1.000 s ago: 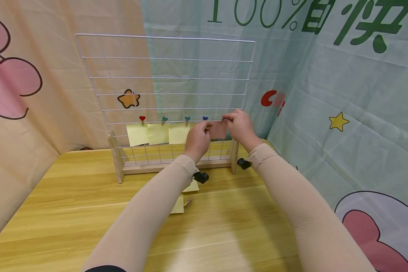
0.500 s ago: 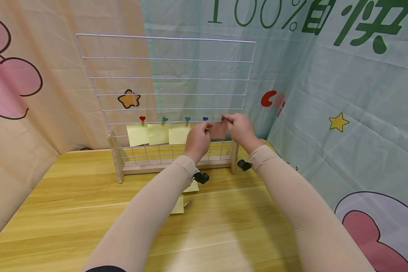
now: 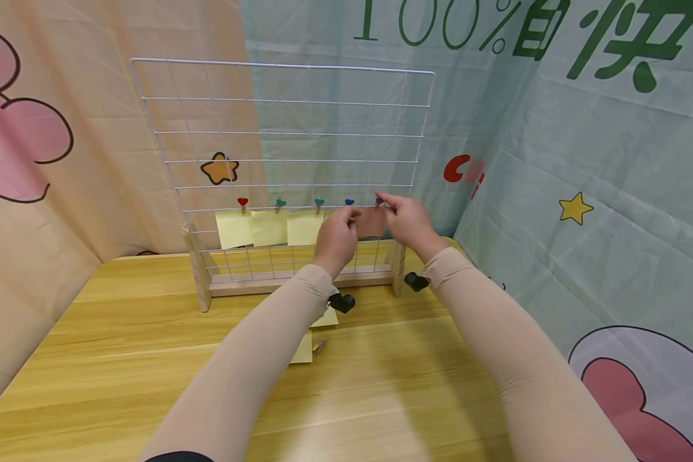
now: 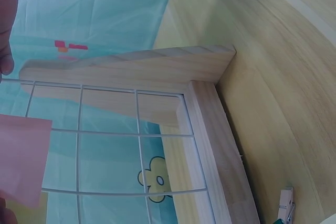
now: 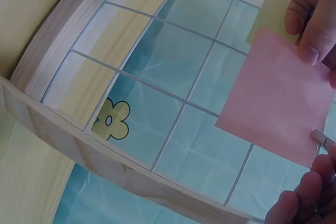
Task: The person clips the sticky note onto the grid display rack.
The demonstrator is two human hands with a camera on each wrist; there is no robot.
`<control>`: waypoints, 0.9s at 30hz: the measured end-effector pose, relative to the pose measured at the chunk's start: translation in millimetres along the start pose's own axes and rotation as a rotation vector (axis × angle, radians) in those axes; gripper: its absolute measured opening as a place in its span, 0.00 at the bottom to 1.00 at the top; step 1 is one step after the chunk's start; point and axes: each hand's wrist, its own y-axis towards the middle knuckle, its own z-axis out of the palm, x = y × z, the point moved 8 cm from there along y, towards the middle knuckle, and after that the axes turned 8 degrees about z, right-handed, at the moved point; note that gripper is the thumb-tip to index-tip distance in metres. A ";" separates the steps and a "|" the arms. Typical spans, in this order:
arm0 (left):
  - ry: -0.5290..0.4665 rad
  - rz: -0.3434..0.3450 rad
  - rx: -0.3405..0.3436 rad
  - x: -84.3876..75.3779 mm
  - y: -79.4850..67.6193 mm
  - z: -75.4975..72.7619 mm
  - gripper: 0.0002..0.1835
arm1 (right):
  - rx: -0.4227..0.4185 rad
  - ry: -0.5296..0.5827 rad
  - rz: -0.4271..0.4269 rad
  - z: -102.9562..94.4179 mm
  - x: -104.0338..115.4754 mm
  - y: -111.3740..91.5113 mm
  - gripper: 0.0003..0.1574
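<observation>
Our left hand pinches the square pink paper note left of the purple-topped wooden clip nearest our right hand, whose grip is unclear.

In front of the upper wire grid there is free room to pass. Lower, the left hand and the right hand block both sides of the pink note; below it, above the wooden base, there is some space. Hanging yellow notes obstruct the left side. On the tabletop, a clothespin lies near the left forearm; to its right is free.
</observation>
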 end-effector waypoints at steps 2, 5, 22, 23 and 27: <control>-0.004 0.004 -0.001 0.4 -0.2 0.0 0.11 | 0.009 0.017 0.001 1.1 -1.2 0.3 0.28; -0.004 0.010 -0.003 0.6 -0.4 -0.3 0.11 | 0.024 0.049 0.003 2.8 -2.9 0.8 0.28; 0.029 -0.006 -0.008 -4.8 -7.5 -8.5 0.10 | 0.033 0.089 -0.053 2.6 0.1 -5.4 0.31; 0.032 -0.008 -0.010 -5.3 -8.0 -9.5 0.10 | 0.031 0.095 -0.059 2.5 -0.1 -6.0 0.31; 0.034 -0.008 -0.017 -7.1 -10.1 -14.2 0.10 | 0.012 0.111 -0.092 1.4 -1.5 -8.2 0.31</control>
